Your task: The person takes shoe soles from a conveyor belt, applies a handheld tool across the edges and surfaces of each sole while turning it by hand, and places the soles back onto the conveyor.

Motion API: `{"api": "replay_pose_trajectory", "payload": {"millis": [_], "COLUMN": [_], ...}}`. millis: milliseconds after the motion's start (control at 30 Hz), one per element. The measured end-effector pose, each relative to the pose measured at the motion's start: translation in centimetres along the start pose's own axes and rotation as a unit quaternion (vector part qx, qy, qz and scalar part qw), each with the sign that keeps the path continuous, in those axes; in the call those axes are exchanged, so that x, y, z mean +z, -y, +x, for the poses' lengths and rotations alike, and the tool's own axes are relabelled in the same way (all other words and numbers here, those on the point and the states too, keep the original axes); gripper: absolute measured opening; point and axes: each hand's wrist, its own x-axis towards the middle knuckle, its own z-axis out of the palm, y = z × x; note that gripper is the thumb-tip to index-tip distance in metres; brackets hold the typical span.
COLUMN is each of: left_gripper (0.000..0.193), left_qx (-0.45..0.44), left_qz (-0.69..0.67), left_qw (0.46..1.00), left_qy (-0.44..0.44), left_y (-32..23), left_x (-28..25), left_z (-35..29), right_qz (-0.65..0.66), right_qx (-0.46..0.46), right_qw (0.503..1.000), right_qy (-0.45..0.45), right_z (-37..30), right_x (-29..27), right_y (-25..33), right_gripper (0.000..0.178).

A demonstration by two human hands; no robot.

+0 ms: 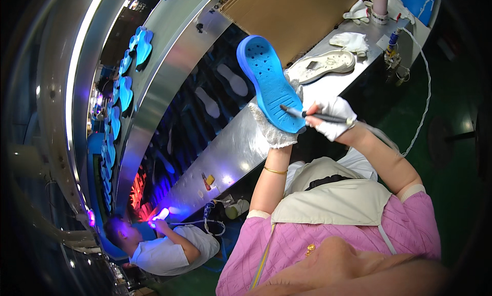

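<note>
While my left hand (274,129), in a white knit glove, grips the blue shoe sole (269,82) from underneath at its lower end, I hold the sole up in the middle of the frame with its dimpled, grooved face turned toward me. My right hand (333,118), gloved too, is clenched around a thin brush (300,112) held like a pen, and its dark tip touches the sole near the lower right edge, just above my left fingers. A pale cord (417,91) appears to run from behind that hand, up the right side of the frame to the far end of the metal table (241,142).

Judging by the tip on the surface, I am partway through coating or marking the face of the sole, working at the end nearest my grip. The next stroke, as I see it, calls for steady wrist control and for tilting the sole with my left hand so the untouched upper part comes within reach, without my glove smearing what is already done.

Behind the sole, toward the upper right, a white shoe upper (323,65) lies on the table, with a crumpled white glove (351,41) beyond it and a sheet of brown cardboard (297,14) at the top. Along the curved conveyor (159,91) in the upper left, more blue soles (123,86) sit in a row. At the lower left, another person (164,247) in a white shirt works under violet light.
</note>
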Motion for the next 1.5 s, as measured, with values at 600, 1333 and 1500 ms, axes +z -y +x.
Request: {"api": "replay_pose_trajectory", "payload": {"millis": [600, 1333, 1500], "left_gripper": [0.084, 0.072, 0.063], "left_qx": [-0.140, -0.249, -0.284], "left_qz": [-0.132, -0.080, -0.039], "left_qw": [0.976, 0.963, 0.955], "left_qy": [0.099, 0.068, 0.081], "left_y": [-0.8, -8.6, -9.3], "left_x": [0.9, -0.7, -1.1], "left_z": [3.5, -1.5, -2.3], "right_qz": [0.075, -0.086, -0.019], "right_qx": [0.058, -0.055, 0.184], "right_qw": [0.995, 0.967, 0.940], "right_qy": [0.024, 0.234, 0.287], "right_z": [0.2, -0.5, 0.1], "right_x": [-2.2, 3.7, 3.2], "right_y": [0.2, 1.7, 3.8], "right_gripper": [0.010, 0.019, 0.017]}}
